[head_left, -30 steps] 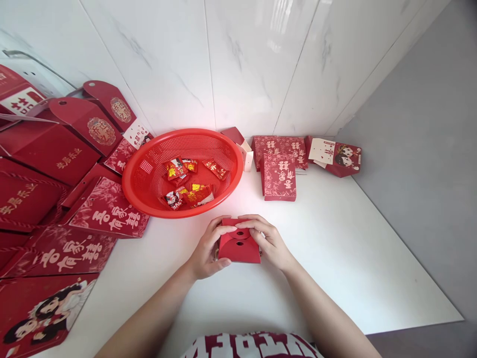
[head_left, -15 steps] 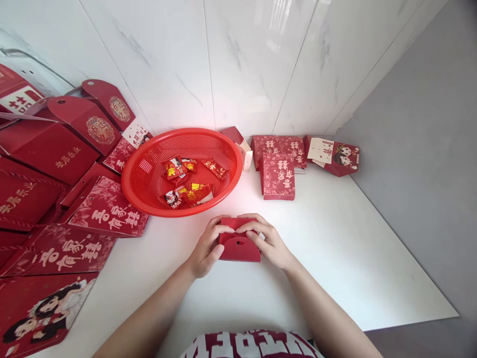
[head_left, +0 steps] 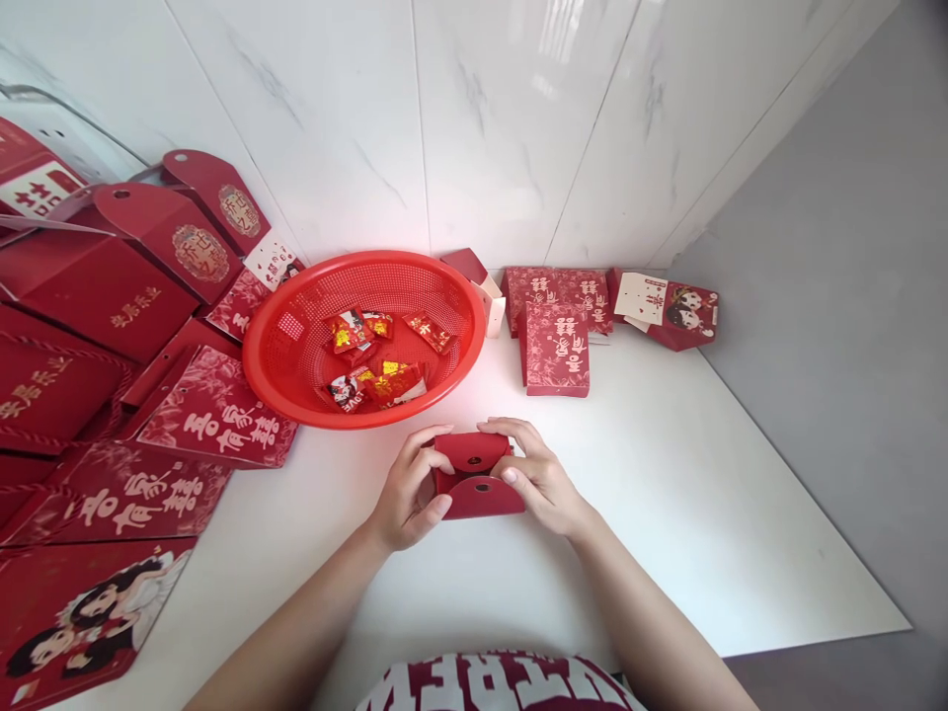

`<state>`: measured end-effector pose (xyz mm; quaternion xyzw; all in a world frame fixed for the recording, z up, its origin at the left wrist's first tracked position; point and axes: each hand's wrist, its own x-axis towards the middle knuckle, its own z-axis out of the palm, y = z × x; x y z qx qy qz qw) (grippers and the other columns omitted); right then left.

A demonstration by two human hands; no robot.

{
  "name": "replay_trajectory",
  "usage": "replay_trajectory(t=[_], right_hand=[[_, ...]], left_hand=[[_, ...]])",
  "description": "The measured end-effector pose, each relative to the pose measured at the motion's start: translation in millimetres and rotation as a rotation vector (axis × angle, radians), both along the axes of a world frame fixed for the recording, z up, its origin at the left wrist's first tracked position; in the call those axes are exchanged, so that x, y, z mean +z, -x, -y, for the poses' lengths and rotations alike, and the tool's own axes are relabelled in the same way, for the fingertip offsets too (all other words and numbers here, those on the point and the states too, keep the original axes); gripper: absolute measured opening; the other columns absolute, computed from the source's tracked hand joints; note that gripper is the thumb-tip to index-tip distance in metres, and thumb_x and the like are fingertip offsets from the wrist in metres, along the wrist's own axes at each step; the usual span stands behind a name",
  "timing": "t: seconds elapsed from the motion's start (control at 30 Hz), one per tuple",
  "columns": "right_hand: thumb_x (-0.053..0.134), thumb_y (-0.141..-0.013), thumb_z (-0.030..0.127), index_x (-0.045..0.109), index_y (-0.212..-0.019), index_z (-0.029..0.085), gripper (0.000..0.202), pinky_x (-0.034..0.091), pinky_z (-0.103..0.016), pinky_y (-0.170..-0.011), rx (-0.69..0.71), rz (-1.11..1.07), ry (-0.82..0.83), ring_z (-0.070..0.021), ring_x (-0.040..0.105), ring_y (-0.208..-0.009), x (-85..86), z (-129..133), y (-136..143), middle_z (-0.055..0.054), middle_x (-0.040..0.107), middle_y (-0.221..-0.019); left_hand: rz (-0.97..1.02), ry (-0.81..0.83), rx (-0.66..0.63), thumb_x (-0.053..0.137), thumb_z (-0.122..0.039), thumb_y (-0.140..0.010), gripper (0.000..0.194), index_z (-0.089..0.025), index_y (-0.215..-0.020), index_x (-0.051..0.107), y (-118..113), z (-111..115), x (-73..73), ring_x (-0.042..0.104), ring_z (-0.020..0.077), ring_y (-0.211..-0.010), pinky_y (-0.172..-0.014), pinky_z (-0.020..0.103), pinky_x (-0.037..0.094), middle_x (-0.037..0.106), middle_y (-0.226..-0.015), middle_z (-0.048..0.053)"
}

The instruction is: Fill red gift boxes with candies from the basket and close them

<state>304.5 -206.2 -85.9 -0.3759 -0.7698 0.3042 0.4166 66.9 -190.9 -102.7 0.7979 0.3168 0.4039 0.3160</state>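
A small red paper gift box (head_left: 485, 502) stands on the white table just in front of me, its two rounded flaps with holes parted at the top. My left hand (head_left: 415, 494) grips the box's left side, thumb on the near flap and fingers at the far flap and left edge. On the right side my right hand (head_left: 537, 482) holds it the same way, fingers bent over the top edge. Beyond the box, a red plastic basket (head_left: 256, 380) holds several wrapped candies (head_left: 396, 383). What lies inside the box is hidden.
Several red gift bags and boxes (head_left: 214, 410) crowd the left side. Near the wall stand patterned red boxes (head_left: 555, 351) and a box with a cartoon couple (head_left: 671, 306). White tiled wall (head_left: 481, 118) closes the back; a grey panel (head_left: 829, 346) borders the right.
The box's top has opened: the far flap now stands apart from the near one, showing its hole. My fingers have moved from the middle out to the sides.
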Motion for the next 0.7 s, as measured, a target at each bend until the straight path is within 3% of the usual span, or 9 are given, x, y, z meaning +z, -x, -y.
replay_trajectory(t=[0.13,0.27,0.4,0.47,0.53,0.63,0.7], right_hand=[[0.038,-0.103,0.041,0.074,-0.086,0.022,0.044,0.042,-0.048,-0.106,-0.048,-0.059,0.076,-0.0275,0.048,-0.126,-1.8,-1.0,-1.3,-0.008,0.055,-0.136],[0.035,-0.103,0.044,0.066,-0.067,0.019,0.053,0.05,-0.045,-0.096,-0.068,-0.178,0.223,-0.0233,0.063,-0.1,-1.7,-1.2,-1.7,-0.009,0.057,-0.133],[0.051,-0.097,0.047,0.064,-0.083,0.021,0.033,0.053,-0.04,-0.086,-0.155,-0.298,0.283,-0.0224,0.065,-0.095,1.4,-1.4,-3.8,-0.01,0.065,-0.116],[0.054,-0.095,0.049,0.061,-0.092,0.021,0.028,0.055,-0.036,-0.077,-0.187,-0.376,0.324,-0.0193,0.065,-0.083,3.0,0.3,-3.8,-0.008,0.068,-0.101],[0.057,-0.094,0.049,0.058,-0.088,0.021,0.029,0.053,-0.03,-0.063,-0.144,-0.419,0.405,-0.0152,0.061,-0.064,4.1,4.2,-1.8,-0.003,0.067,-0.079],[0.057,-0.094,0.05,0.056,-0.075,0.02,0.035,0.045,-0.024,-0.049,0.088,-0.435,0.586,-0.0119,0.055,-0.044,5.7,12.0,3.4,0.004,0.057,-0.05],[0.054,-0.094,0.052,0.058,-0.074,0.018,0.039,0.046,-0.024,-0.049,0.247,-0.439,0.682,-0.0134,0.06,-0.045,8.4,16.4,6.3,0.002,0.061,-0.05]], left_hand=[[0.017,-0.029,-0.008,0.052,-0.041,-0.088,0.025,-0.018,-0.097,0.056,-0.7,-0.6,1.3,0.047,0.0341,-0.127,-0.1,0.048,0.043,0.047,-0.131,0.017],[0.002,-0.017,-0.017,0.052,-0.039,-0.088,0.021,-0.019,-0.093,0.053,-1.4,-0.6,1.0,0.047,0.0351,-0.127,-0.097,0.048,0.044,0.051,-0.127,0.017],[0.024,0.001,-0.006,0.051,-0.032,-0.088,0.018,-0.019,-0.101,0.052,5.1,-5.4,7.3,0.048,0.0329,-0.127,-0.102,0.05,0.044,0.048,-0.134,0.017],[-0.046,-0.043,0.033,0.055,-0.028,-0.087,0.032,-0.019,-0.117,0.051,11.4,-7.8,17.9,0.049,0.0313,-0.127,-0.106,0.051,0.042,0.049,-0.137,0.016],[-0.147,-0.086,0.131,0.057,-0.023,-0.087,0.046,-0.02,-0.131,0.048,16.6,-5.6,34.5,0.054,0.0279,-0.124,-0.106,0.048,0.043,0.055,-0.132,0.013],[-0.219,-0.154,0.326,0.054,-0.018,-0.09,0.035,-0.023,-0.125,0.055,16.1,12.6,65.8,0.062,0.0215,-0.109,-0.098,0.038,0.049,0.065,-0.116,0.007],[-0.259,-0.182,0.405,0.051,-0.019,-0.093,0.024,-0.023,-0.114,0.061,9.9,33.7,84.9,0.063,0.0207,-0.105,-0.094,0.035,0.049,0.067,-0.11,0.005]])
